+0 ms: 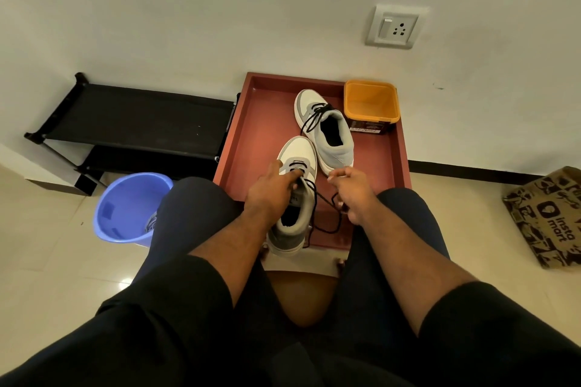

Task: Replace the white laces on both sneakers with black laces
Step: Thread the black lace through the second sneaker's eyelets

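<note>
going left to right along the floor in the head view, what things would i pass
black two-tier shoe rack → blue plastic bucket → reddish-brown tray holding the two white-and-grey sneakers → orange square tub at the tray's far right corner → brown printed cardboard box

"insta mart" on the brown paper bag (pixel 547 217) (printed sideways)

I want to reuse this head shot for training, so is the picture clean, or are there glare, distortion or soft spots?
Head view: wide-angle bending curves the shoe rack and skirting; a glare patch sits on the floor tiles; warm indoor light, dim at the corners; the near sneaker, both hands and the black lace are sharp enough; the bag at the right edge is stretched.
</note>
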Motion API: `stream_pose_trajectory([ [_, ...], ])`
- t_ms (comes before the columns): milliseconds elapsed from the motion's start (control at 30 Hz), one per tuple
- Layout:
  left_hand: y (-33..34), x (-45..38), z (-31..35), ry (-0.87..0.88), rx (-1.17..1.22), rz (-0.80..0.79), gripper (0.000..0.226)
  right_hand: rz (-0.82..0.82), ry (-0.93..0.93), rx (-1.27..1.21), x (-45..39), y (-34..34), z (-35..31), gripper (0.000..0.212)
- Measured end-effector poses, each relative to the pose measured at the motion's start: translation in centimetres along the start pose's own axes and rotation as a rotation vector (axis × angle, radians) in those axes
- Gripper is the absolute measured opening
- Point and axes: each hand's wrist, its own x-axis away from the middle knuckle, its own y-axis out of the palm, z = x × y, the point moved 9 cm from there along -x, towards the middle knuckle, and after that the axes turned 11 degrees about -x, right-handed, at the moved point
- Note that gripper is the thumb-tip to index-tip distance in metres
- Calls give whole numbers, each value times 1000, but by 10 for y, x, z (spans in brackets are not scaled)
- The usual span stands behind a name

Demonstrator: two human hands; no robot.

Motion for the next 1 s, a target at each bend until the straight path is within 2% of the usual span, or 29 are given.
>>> stream_pose_trajectory([
  [100,-2,0,-8,-73,117,16,40,-184,-26,442,-4,21,18,33],
  [167,-5,1,-14,-123,209,36,46,-267,-185,652,1,33,13,29],
  [233,-8,2,-19,-151,294,48,54,-301,-281,723,2,39,10,19],
  [333,-9,1,-23,-174,361,81,61,-301,-272,852,1,40,10,15],
  [400,-8,-2,-27,-194,374,106,64,-228,-221,1002,2,35,8,9],
  [433,-7,-3,-29,-209,386,109,66,-199,-233,1000,1,34,6,9],
  [500,-5,-4,-32,-222,423,114,71,-152,-277,822,7,34,-7,12],
  [567,-8,-3,-30,-218,462,131,71,-112,-277,466,10,29,-17,15],
  [633,-17,2,-26,-228,470,176,60,-105,-226,106,15,24,-24,12],
  [667,-23,6,-23,-236,482,214,51,-125,-214,-30,16,23,-27,18],
  [700,-29,10,-20,-242,533,245,42,-157,-215,-126,18,22,-32,27],
  [767,-31,15,-14,-251,813,233,34,-258,-219,-285,19,25,-39,34],
  [867,-15,23,6,-280,1251,-82,39,-450,-144,-536,26,33,-45,35],
  [933,-10,30,21,-254,1326,-273,36,-501,-125,-595,29,37,-45,38],
  [1000,-6,34,32,-217,1326,-403,35,-475,-181,-501,29,37,-46,34],
])
